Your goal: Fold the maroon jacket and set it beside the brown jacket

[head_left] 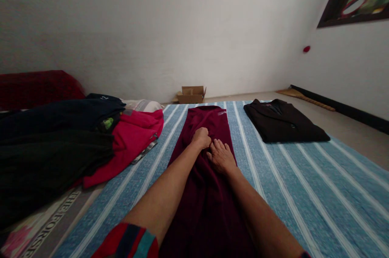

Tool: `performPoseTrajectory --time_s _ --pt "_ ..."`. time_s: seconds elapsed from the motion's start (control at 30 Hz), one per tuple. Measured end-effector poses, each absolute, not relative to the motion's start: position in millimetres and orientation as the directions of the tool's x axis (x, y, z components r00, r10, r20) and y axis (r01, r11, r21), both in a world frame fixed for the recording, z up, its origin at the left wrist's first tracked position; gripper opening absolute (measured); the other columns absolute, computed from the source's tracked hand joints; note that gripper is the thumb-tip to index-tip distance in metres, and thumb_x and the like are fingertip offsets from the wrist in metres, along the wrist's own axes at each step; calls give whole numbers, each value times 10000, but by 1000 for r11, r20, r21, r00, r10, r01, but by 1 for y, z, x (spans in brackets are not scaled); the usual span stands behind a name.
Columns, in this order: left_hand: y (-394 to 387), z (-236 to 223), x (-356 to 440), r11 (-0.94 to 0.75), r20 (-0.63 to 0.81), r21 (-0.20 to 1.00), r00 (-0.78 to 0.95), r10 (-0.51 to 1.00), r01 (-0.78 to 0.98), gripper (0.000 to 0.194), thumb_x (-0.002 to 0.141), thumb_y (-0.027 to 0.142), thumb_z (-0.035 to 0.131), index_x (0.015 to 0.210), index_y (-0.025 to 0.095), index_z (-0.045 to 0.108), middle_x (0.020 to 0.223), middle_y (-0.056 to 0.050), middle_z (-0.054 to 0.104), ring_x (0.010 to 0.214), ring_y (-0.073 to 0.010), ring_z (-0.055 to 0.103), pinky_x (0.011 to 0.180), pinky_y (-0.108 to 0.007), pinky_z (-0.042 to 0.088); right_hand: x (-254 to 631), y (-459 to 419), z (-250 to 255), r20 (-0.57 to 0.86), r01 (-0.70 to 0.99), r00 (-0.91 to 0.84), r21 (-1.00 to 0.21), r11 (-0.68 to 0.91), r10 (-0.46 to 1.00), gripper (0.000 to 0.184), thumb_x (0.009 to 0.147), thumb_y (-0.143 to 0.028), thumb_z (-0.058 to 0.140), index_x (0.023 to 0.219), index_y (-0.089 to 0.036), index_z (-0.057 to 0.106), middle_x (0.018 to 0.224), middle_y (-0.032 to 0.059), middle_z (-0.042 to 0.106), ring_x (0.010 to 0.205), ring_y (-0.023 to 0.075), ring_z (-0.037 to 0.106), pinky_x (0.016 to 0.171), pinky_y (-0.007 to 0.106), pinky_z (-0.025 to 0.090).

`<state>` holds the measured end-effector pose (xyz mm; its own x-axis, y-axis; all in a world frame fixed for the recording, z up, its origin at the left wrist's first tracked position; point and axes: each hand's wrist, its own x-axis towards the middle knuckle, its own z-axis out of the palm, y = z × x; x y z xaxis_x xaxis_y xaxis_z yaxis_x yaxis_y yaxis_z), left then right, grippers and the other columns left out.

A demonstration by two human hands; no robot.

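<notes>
A maroon garment (197,205), narrowed into a long strip, lies on the blue-and-white striped bed sheet (291,193) and runs from close to me to the far edge. Its far end has a rounded neckline-like edge and a small pale mark. My left hand (201,138) is closed on the cloth about midway up, its fingertips mostly hidden. Just to its right, my right hand (222,156) rests flat on the same garment with its fingers stretched out. The fabric is wrinkled around both hands.
At right lies a folded dark jacket (285,122). Dark clothes (54,152) and a bright pink garment (133,136) are heaped at left, near a red bundle (39,87). A cardboard box (191,95) stands beyond the bed by the wall.
</notes>
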<state>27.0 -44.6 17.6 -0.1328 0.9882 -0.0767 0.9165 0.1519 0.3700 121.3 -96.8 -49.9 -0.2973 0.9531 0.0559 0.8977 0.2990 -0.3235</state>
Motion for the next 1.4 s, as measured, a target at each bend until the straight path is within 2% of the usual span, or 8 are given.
performPoseTrajectory --time_s 0.27,0.47,0.57,0.7,0.83,1.0,1.17,1.4 --pt "-46 28 33 -119 4 67 119 993 991 230 762 156 546 946 162 685 1159 -168 601 1132 -283 527 920 -354 429 121 -97 -47 42 888 -299 -354 294 953 541 931 -399 267 1410 -149 286 1479 138 240 1365 275 163 1068 469 143" --pt "-45 27 29 -235 -82 2 235 969 972 246 779 141 493 916 194 689 1017 -121 676 1009 -221 612 869 -296 458 120 -98 -49 86 886 -287 -355 298 954 517 929 -390 288 1376 -137 347 1454 155 288 1353 279 193 1060 470 160" --pt "-47 25 29 -272 -125 -13 268 955 962 211 778 174 513 884 178 695 985 -141 684 985 -241 626 842 -306 474 121 -98 -47 144 883 -256 -368 292 956 436 925 -370 298 1241 -156 508 1362 141 422 1295 269 304 1035 435 222" --pt "-54 22 34 -309 -167 -19 302 939 951 204 754 179 549 893 156 697 1001 -169 678 985 -265 627 820 -312 485 124 -96 -42 162 888 -122 -422 181 979 357 906 -255 287 955 -160 628 1014 115 599 1003 222 515 888 332 368" --pt "-57 24 36 -353 -178 3 348 921 936 200 738 155 556 881 155 695 972 -158 687 958 -261 636 799 -297 488 126 -94 -43 255 858 -98 -469 212 962 345 873 -211 327 1140 -159 538 1130 111 554 1060 219 468 885 316 375" --pt "-53 41 25 -424 -100 45 426 899 905 216 794 152 464 839 180 673 937 -90 692 942 -203 629 832 -264 461 123 -90 -53 214 894 -168 -379 240 962 461 864 -203 356 1314 -114 405 1335 160 427 1269 264 302 999 410 286" --pt "-52 58 15 -209 322 -14 202 925 978 300 757 247 535 1035 155 600 1061 -108 641 1034 -236 572 885 -318 448 121 -90 -57 213 898 -146 -380 220 966 458 879 -180 331 1322 -100 409 1379 168 396 1298 263 289 1009 430 275" --pt "-35 48 22 24 10 122 -25 1000 992 230 734 194 572 938 141 663 998 -168 669 982 -293 622 772 -343 486 126 -90 -53 188 860 -151 -460 223 971 435 897 -291 367 1278 -110 471 1335 165 451 1262 248 360 1011 390 282"
